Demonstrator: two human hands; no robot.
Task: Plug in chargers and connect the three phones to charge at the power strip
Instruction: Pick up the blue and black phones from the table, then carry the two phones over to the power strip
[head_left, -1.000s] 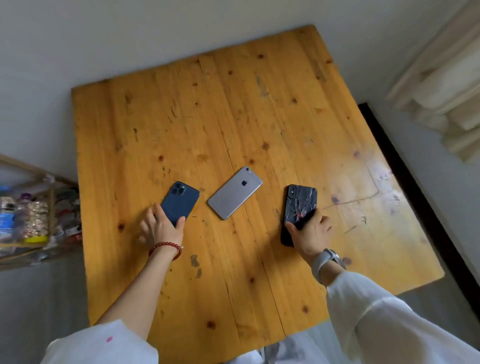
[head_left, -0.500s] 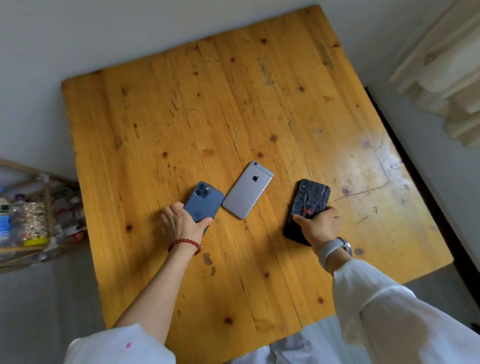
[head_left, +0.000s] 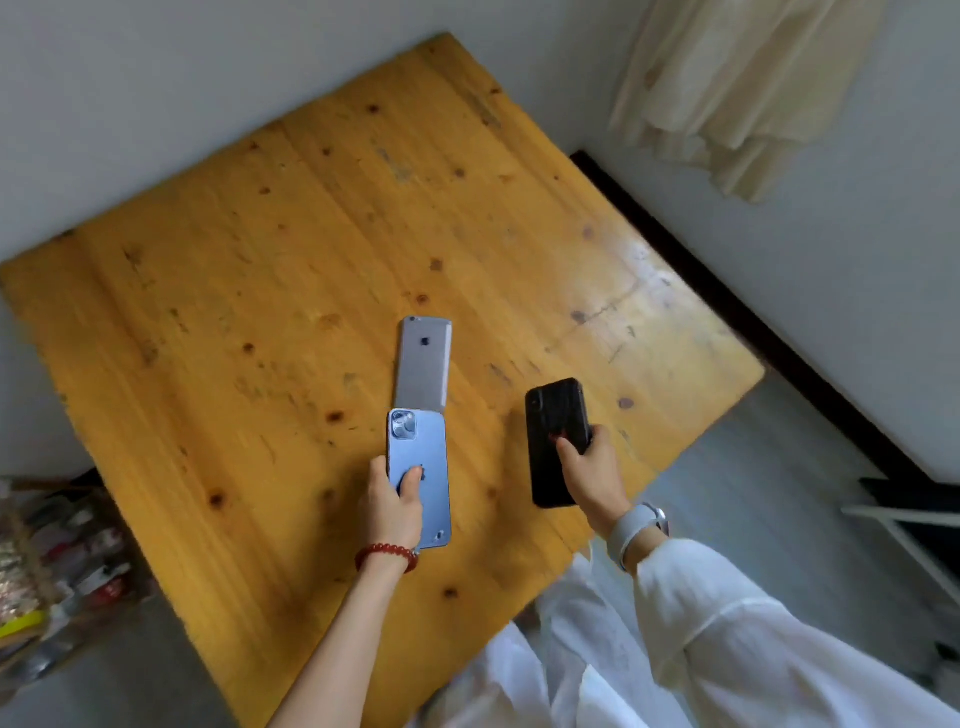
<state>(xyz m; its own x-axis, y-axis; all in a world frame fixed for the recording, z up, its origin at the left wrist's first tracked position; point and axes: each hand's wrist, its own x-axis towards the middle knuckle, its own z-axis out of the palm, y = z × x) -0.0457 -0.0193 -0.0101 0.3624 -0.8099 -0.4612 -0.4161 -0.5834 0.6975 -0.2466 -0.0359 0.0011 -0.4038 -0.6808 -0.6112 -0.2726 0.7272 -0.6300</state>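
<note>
Blue phone with triple camera (head_left: 423, 457): gripped back-up by left hand (head_left: 390, 506), its top edge overlapping silver phone with apple logo (head_left: 423, 364) lying on table. Black textured-case phone (head_left: 555, 441): gripped by right hand (head_left: 592, 475). Surface: knotty orange pine table (head_left: 260, 312); white walls; cream curtain (head_left: 748, 88). Cluttered rack (head_left: 47, 566) at left, contents blurred.

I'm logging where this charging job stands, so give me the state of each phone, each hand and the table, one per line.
Blue phone with camera cluster: face down, gripped by the left hand, no cable.
Silver-grey phone: face down on the table, untouched, no cable.
Black textured-case phone: gripped by the right hand, no cable.
Left hand: closed on the blue phone.
Right hand: closed on the black phone.
Yellow wooden table: no charger or power strip visible.
</note>
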